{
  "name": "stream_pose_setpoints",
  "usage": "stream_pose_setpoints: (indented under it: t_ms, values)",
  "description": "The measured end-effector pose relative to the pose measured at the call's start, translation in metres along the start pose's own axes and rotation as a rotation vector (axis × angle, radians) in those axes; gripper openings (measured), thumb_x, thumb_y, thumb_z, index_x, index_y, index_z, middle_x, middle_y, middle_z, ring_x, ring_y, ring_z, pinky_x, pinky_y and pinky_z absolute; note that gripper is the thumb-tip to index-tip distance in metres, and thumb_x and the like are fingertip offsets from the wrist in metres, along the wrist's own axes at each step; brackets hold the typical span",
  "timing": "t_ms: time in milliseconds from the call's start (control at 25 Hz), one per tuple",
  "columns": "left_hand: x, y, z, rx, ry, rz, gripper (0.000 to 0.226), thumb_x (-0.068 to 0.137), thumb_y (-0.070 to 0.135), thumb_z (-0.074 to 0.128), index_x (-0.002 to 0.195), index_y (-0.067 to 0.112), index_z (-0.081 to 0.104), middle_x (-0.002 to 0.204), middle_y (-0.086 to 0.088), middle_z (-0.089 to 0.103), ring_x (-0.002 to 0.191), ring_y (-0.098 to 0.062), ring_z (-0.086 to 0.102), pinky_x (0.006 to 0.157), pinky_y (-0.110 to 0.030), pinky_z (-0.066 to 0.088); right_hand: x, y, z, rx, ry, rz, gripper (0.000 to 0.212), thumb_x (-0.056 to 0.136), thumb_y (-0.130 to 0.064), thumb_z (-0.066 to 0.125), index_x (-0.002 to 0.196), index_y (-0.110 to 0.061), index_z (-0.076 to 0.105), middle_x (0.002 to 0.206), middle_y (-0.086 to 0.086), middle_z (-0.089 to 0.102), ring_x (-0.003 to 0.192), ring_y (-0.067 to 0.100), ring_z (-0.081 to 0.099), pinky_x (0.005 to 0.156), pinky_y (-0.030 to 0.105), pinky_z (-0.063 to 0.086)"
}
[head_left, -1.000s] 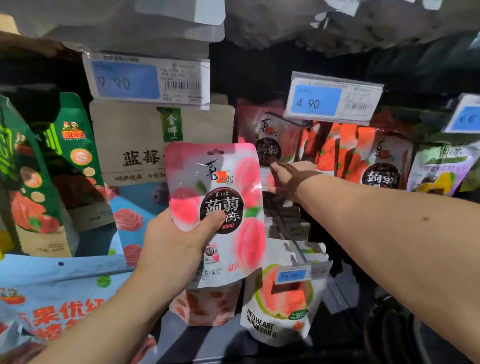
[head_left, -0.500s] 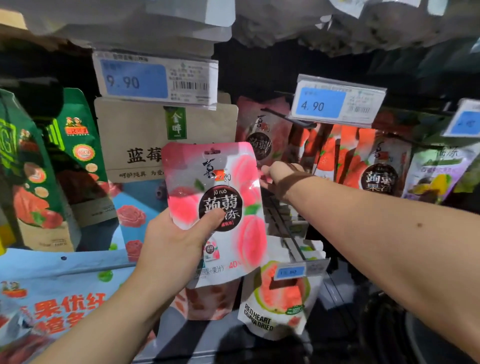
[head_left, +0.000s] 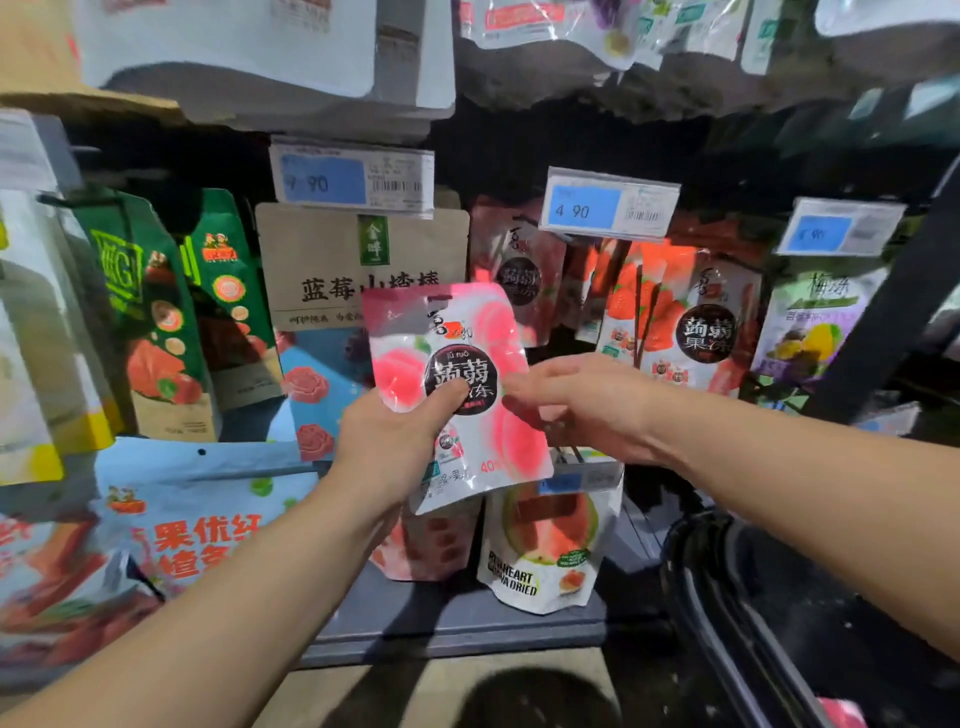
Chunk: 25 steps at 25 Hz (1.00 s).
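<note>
My left hand (head_left: 395, 447) grips a pink and white peach jelly pouch (head_left: 457, 353) from below, thumb across its black round label, and holds it upright in front of the snack shelf. My right hand (head_left: 576, 405) is at the pouch's right edge with its fingers stretched toward it; whether they pinch the pouch I cannot tell. More pouches of the same brand hang behind: a pink one (head_left: 519, 270) and red strawberry ones (head_left: 696, 322) under a 4.90 price tag (head_left: 608, 208).
A brown blueberry bag (head_left: 337, 270) hangs behind the pouch under a 9.90 tag (head_left: 353, 179). Green bags (head_left: 156, 312) hang at the left, a guava pouch (head_left: 545, 551) below, a blue bag (head_left: 197, 519) at lower left. A dark basket rim (head_left: 727, 597) sits at lower right.
My right hand has drawn back from the hanging pouches on the hook to the right edge of the held pouch. The view has shifted, so the pouch now sits further right.
</note>
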<state>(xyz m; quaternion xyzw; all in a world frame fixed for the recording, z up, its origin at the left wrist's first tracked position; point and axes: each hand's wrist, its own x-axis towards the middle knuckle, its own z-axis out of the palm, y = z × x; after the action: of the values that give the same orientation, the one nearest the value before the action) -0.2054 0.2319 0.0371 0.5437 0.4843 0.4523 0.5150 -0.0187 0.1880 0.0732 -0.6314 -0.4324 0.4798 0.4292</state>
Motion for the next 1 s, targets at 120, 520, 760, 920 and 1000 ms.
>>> stream_pose_setpoints:
  t_ms: [120,520,760,920,1000]
  values:
    - [-0.015,0.002,0.001,-0.013,-0.052,0.038,0.03,0.09,0.035,0.078,0.073,0.016,0.062,0.041,0.011,0.05,0.029,-0.007,0.041,0.033,-0.016,0.03,-0.007,0.01,0.004,-0.02,0.081,-0.054,0.019,0.081,-0.014,0.084,0.088,-0.007,0.068,0.065,-0.001,0.068,0.055,0.008,0.06,0.061,0.024,0.048]
    - [-0.012,-0.016,-0.011,0.054,0.105,-0.017,0.037,0.096,0.043,0.069,0.078,0.011,0.066,0.069,0.0,0.065,0.061,-0.015,0.056,0.054,-0.029,0.039,-0.024,0.041,-0.06,0.132,0.66,-0.092,0.013,0.093,-0.001,0.067,0.094,-0.014,0.069,0.099,0.018,0.075,0.089,0.033,0.071,0.083,0.056,0.06]
    - [-0.001,-0.025,-0.013,0.034,0.189,-0.004,0.048,0.095,0.044,0.069,0.091,-0.004,0.072,0.078,-0.011,0.071,0.062,-0.018,0.059,0.058,-0.029,0.045,-0.022,0.036,-0.068,0.164,0.7,-0.194,0.009,0.092,-0.006,0.07,0.095,-0.015,0.069,0.097,0.015,0.076,0.087,0.034,0.073,0.078,0.056,0.062]
    - [0.001,-0.023,-0.014,0.115,0.185,0.042,0.049,0.097,0.044,0.065,0.081,-0.002,0.067,0.07,-0.007,0.061,0.061,-0.015,0.052,0.05,-0.015,0.038,-0.011,0.029,-0.053,0.107,0.651,-0.257,0.008,0.09,-0.003,0.072,0.089,-0.01,0.069,0.091,0.017,0.075,0.077,0.027,0.069,0.07,0.045,0.059]
    - [0.001,-0.023,-0.015,0.116,0.192,0.047,0.049,0.097,0.043,0.066,0.073,0.001,0.059,0.065,-0.007,0.056,0.059,-0.019,0.049,0.041,-0.014,0.034,-0.008,0.029,-0.049,0.108,0.648,-0.267,0.009,0.09,-0.003,0.071,0.088,-0.011,0.068,0.085,0.013,0.074,0.072,0.024,0.068,0.063,0.039,0.057]
